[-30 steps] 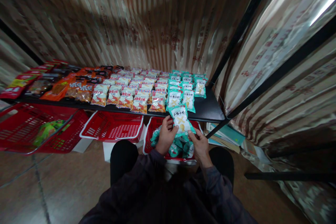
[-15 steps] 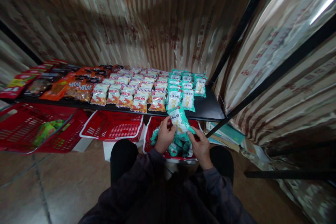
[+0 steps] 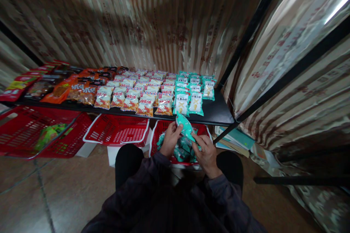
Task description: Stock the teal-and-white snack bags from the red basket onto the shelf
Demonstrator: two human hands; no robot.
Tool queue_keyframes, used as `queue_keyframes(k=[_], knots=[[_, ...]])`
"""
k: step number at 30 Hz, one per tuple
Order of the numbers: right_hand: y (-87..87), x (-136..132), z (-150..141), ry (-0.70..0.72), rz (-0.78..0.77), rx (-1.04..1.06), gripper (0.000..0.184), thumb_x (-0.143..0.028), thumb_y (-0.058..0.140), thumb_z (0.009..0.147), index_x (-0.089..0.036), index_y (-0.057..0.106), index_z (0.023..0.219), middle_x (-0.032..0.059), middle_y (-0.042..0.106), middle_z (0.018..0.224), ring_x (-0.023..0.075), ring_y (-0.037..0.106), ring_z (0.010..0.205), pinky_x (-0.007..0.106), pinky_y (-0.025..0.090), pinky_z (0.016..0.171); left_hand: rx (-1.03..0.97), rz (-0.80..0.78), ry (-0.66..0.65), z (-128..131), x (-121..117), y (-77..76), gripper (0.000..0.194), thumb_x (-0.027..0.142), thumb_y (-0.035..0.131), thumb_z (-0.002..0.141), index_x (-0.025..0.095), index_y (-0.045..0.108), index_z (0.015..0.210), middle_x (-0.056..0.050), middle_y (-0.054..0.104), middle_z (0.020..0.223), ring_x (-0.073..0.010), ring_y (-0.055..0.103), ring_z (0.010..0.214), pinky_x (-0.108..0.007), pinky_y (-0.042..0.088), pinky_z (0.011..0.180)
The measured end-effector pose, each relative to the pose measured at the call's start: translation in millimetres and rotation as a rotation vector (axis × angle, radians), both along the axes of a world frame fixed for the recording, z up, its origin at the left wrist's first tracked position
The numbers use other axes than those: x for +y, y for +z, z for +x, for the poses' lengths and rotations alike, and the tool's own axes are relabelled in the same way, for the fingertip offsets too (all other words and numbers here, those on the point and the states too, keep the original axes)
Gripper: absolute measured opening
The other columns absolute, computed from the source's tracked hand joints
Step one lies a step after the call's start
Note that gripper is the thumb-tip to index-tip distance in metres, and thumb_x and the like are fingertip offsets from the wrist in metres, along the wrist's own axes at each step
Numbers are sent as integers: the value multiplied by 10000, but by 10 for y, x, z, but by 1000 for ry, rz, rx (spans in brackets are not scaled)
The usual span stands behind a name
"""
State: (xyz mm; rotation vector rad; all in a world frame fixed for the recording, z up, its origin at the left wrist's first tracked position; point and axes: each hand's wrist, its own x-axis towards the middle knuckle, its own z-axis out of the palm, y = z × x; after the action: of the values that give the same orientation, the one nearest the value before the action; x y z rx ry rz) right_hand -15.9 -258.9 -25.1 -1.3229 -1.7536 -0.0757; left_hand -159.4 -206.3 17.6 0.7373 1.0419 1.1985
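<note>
Between my two hands is a teal snack bag (image 3: 185, 126), tilted so its plain teal side faces up. My left hand (image 3: 171, 139) pinches its left edge, and my right hand (image 3: 204, 151) grips its lower right end. Right below them, a red basket (image 3: 154, 136) with a white rim holds several more teal bags (image 3: 181, 153). Just beyond my hands, rows of teal-and-white snack bags (image 3: 181, 104) stand on the black shelf (image 3: 218, 111).
Left of the teal rows stand white-and-red snack bags (image 3: 131, 101), then orange bags (image 3: 58, 93) and red bags (image 3: 18, 87). A second red basket (image 3: 115, 131) and a larger red basket (image 3: 16, 127) sit under the shelf edge. A black post (image 3: 240, 49) rises at right.
The bag in my hands has turned over from its printed white front to its teal side. My right hand has shifted left, closer to my left hand.
</note>
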Motion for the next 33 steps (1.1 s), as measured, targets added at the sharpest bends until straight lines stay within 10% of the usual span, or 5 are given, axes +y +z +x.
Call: queue_keyframes(k=[14, 33], knots=[[-13, -106, -119, 50, -79, -209, 358, -126, 479, 864, -214, 631, 1176, 74, 617, 892, 226, 558, 867, 354, 502, 774, -37, -69, 28, 24, 37, 108, 541, 620, 763, 542, 161, 623, 791, 19, 586, 638, -104, 529, 556, -225, 412, 525], [2, -206, -208, 146, -115, 52, 344, -157, 455, 910, -219, 589, 1220, 88, 643, 1006, 206, 609, 944, 367, 516, 840, -238, -123, 186, 2, 195, -265, 396, 498, 648, 745, 164, 656, 958, -29, 709, 843, -149, 658, 740, -240, 493, 663]])
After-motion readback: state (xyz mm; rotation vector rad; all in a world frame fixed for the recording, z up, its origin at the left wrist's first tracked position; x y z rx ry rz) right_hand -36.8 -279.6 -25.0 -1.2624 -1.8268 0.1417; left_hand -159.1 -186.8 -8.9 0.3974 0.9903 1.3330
